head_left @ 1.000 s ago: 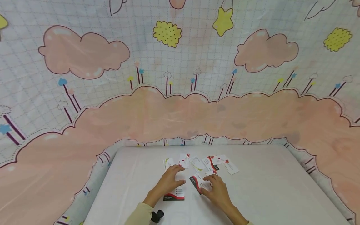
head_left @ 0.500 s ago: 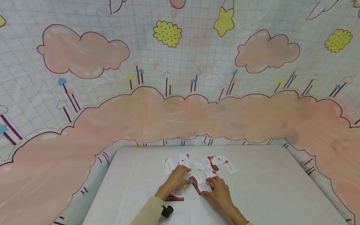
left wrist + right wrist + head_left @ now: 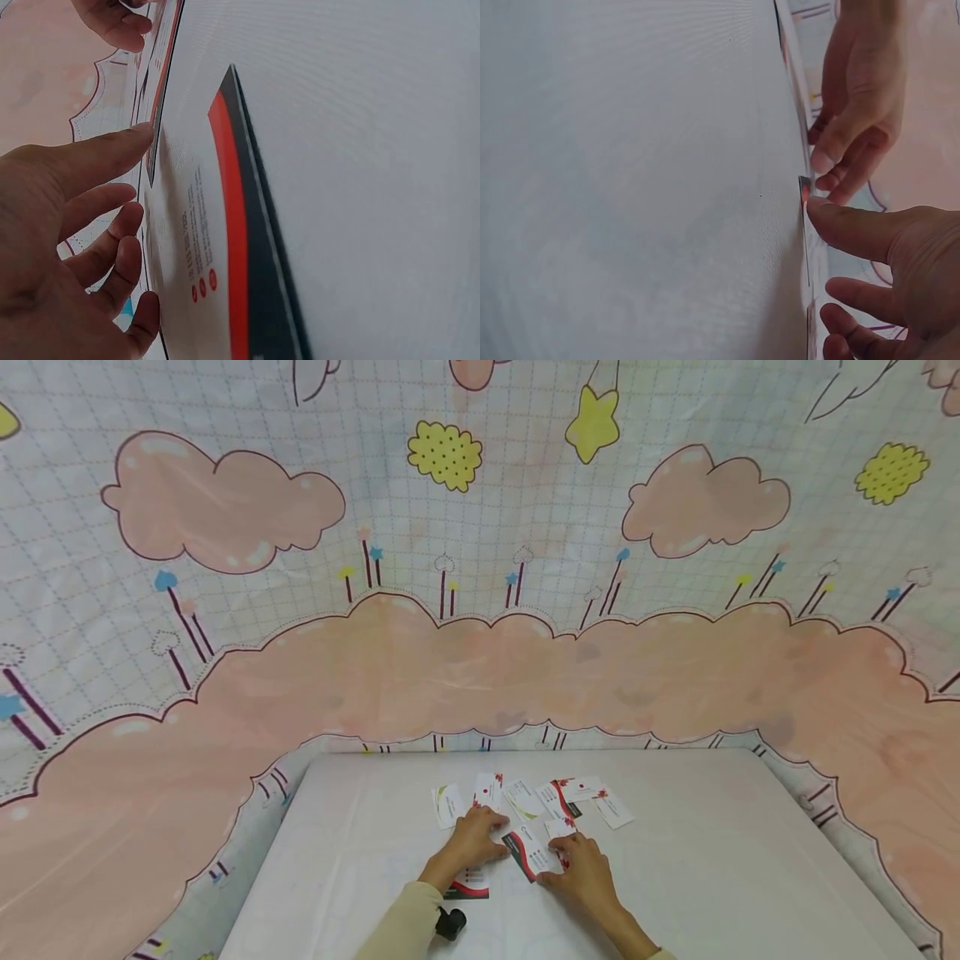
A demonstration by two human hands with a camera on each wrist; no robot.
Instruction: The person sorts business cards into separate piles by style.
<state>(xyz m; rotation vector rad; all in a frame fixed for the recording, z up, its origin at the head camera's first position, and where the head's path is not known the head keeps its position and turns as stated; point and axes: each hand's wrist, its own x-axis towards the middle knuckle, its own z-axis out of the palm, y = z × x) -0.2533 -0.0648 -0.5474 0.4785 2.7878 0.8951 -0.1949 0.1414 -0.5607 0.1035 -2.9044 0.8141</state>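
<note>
A business card (image 3: 536, 852) with a black and red wavy end lies at a slant on the table. My right hand (image 3: 585, 870) holds it at its right side, thumb at the lower corner and fingers along the upper edge. My left hand (image 3: 472, 843) is at the card's other end; in the left wrist view its thumb (image 3: 112, 154) touches the card's edge (image 3: 166, 67), while the other fingers are loosely bent. Below the left hand lies a similar black-and-red card (image 3: 471, 887), partly hidden by the wrist. A white card with red marks (image 3: 560, 827) shows beyond the right fingers.
Several more business cards lie in a loose row behind the hands, among them a green-edged card (image 3: 448, 807) and a plain white card (image 3: 615, 811). White cloth covers the table (image 3: 720, 860). A cartoon-print curtain (image 3: 480, 677) rises behind it.
My left hand has moved right from above the lower card to the slanted card's left end. My right hand stays at the card's right side, nearly unmoved.
</note>
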